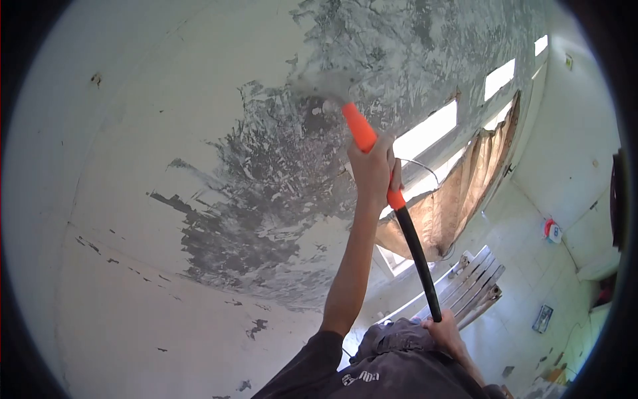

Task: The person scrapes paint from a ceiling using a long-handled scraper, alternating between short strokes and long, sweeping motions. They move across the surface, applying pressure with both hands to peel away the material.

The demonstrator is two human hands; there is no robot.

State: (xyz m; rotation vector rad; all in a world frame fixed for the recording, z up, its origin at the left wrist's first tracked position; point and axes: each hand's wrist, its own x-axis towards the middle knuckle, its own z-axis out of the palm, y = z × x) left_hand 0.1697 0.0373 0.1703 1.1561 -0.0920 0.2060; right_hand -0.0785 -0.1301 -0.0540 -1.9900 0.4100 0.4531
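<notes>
My left hand (374,166) is wrapped round the orange grip of a long-handled scraper (359,126). Farther down, my right hand (444,327) is closed on the lower part of its black handle. The scraper's wide blade (325,84) is blurred and overlaps the patchy wall surface (279,166), right where pale paint meets bare grey. Around the blade the paint is stripped in ragged streaks, with smooth pale coating to the left.
Bright window openings (426,133) and a tan curtain (458,193) are right of the scraper. A slatted wooden pallet (472,286) lies below. On the tiled floor (512,266) are a red-and-white container (552,231) and a small boxy item (542,319).
</notes>
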